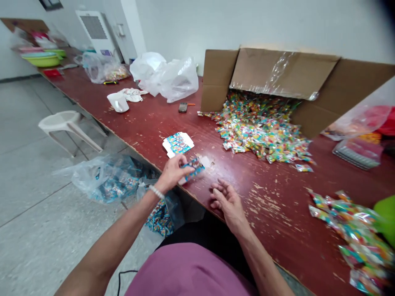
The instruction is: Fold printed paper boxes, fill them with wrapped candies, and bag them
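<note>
My left hand (174, 170) pinches a small blue printed carton (195, 166) between thumb and fingers, just above the front edge of the red table (222, 230). White flaps stick out at the carton's ends. Just behind it lie flat blue-and-white carton blanks (178, 144). To the right, my right hand (225, 199) hovers over the table edge with its fingers loosely curled and apart, holding nothing. Beyond both hands, a heap of small wrapped candies (259, 133) spills out of a cardboard box (284, 72) lying on its side.
More wrapped candies (354, 226) lie at the right, beside a green container (385, 220). Plastic bags (168, 78), a white scoop (118, 102) and a small dark device (183, 107) sit further back. Bags of blue cartons (115, 181) and a white stool (69, 121) stand on the floor.
</note>
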Demonstrator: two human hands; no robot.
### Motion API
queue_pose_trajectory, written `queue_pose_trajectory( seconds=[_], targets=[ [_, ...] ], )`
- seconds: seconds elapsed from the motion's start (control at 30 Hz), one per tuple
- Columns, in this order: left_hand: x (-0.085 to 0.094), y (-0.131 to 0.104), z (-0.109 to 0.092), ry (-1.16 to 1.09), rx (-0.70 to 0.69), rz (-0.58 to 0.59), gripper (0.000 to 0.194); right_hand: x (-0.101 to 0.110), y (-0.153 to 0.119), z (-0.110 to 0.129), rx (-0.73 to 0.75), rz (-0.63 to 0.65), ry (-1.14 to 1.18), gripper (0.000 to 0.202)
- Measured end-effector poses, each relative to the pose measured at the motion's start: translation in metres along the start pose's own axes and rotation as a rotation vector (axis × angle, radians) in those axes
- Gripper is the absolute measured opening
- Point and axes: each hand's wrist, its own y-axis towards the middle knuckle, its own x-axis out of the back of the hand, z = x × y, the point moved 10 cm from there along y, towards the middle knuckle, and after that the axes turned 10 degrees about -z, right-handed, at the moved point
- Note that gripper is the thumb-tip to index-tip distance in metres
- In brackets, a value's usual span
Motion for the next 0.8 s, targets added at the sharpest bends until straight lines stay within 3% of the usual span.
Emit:
queue_pose_trajectory(
  seconds=[0.07, 0.13, 0.23, 0.3, 0.33, 0.4, 0.5, 0.57, 0.67, 0.8],
  targets=[
    [-0.015, -0.043, -0.006, -0.44, 0.094, 0.146, 0.035, -0.006, -0.004, 0.003, 0.004, 0.027, 0.049, 0.061],
    [-0.039, -0.089, -0.008, -0.741, 0.311, 0.381, 0.036, -0.014, -0.012, 0.008, 0.042, 0.084, 0.036, 0.048],
    [-0.069, -0.153, -0.031, -1.035, 0.532, 0.849, 0.044, -0.026, -0.026, 0.018, 0.104, 0.198, -0.05, 0.034],
    [-0.076, -0.173, -0.044, -1.147, 0.605, 1.011, 0.047, -0.034, -0.036, 0.024, 0.119, 0.285, -0.099, 0.031],
    [-0.077, -0.175, -0.046, -1.173, 0.623, 1.007, 0.045, -0.036, -0.039, 0.026, 0.116, 0.314, -0.107, 0.032],
    [-0.076, -0.166, -0.044, -1.154, 0.594, 0.872, 0.04, -0.038, -0.043, 0.031, 0.102, 0.312, -0.079, 0.04],
    [-0.067, -0.145, -0.043, -0.966, 0.415, 0.634, 0.03, -0.035, -0.044, 0.032, 0.051, 0.217, -0.018, 0.074],
    [-0.063, -0.138, -0.044, -0.835, 0.305, 0.551, 0.023, -0.037, -0.047, 0.029, 0.02, 0.188, -0.02, 0.082],
    [-0.06, -0.133, -0.042, -0.75, 0.276, 0.458, 0.013, -0.043, -0.052, 0.027, 0.023, 0.199, -0.046, 0.061],
    [-0.064, -0.136, -0.038, -0.754, 0.366, 0.429, 0.01, -0.039, -0.051, 0.027, 0.058, 0.161, -0.087, 0.041]
  ],
)
